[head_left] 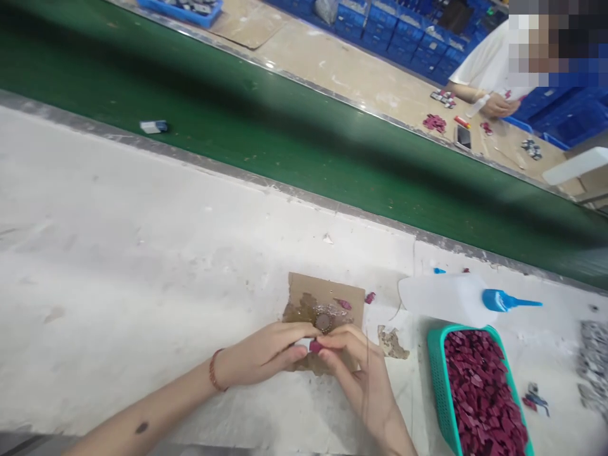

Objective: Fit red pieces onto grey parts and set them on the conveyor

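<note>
Nearest the camera, the left hand [266,354] and the right hand [354,367] meet fingertip to fingertip over the near edge of a glue-stained cardboard scrap [327,297], and together they pinch a small part [311,345] that shows white on its left and dark red on its right; both hands are closed on it, the left wrist wearing a thin red bracelet [213,370]. Most of the part is hidden by the fingers, so its shape cannot be told. The cardboard scrap lies flat on the white tabletop [118,253], with a brown smear of glue and a round blob near its middle. Just right of the scrap lies a torn bit of stained paper [393,343], and further right stands a teal basket [439,373] heaped with dark red pieces [482,392]. Beyond the basket, right of the scrap's far edge, a clear squeeze bottle [444,299] lies on its side, its blue nozzle [506,301] pointing away from the scrap. Past the scrap runs a green conveyor belt [285,133], carrying one small white and blue item [153,126] far to the left. Across the belt, a co-worker's hand [496,104] rests on another bench among little red pieces, with blue bins [403,38] stacked behind.
</note>
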A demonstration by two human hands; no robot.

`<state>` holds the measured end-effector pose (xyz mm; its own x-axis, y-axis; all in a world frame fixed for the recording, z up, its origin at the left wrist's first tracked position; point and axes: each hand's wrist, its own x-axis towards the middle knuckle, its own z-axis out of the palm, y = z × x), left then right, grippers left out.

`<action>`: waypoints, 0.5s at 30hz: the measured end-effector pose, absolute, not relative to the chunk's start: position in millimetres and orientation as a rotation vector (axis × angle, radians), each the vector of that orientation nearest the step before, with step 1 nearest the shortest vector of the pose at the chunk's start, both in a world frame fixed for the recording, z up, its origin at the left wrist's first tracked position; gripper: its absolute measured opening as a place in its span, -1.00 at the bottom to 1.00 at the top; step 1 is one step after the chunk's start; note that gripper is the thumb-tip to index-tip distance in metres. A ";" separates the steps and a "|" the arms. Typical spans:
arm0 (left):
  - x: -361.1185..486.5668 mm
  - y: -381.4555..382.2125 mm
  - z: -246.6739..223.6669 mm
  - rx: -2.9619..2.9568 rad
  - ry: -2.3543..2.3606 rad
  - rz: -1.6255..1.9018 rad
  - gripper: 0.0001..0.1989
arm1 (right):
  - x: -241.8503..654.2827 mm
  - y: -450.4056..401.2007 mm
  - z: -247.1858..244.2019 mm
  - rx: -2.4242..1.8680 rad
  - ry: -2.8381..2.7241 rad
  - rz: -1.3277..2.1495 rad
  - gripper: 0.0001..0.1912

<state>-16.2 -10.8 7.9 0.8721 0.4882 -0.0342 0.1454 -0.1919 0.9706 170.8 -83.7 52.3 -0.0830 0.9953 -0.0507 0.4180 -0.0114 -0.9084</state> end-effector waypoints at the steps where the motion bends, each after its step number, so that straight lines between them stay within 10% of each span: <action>1: -16.5 -11.3 9.9 1.751 0.484 0.305 -0.57 | 175.2 -88.7 56.0 -1.498 -1.610 1.053 -0.85; 15: 11.2 87.3 14.8 1.740 1.100 0.593 -0.62 | 326.4 -174.3 53.0 -2.771 -1.428 0.152 -0.66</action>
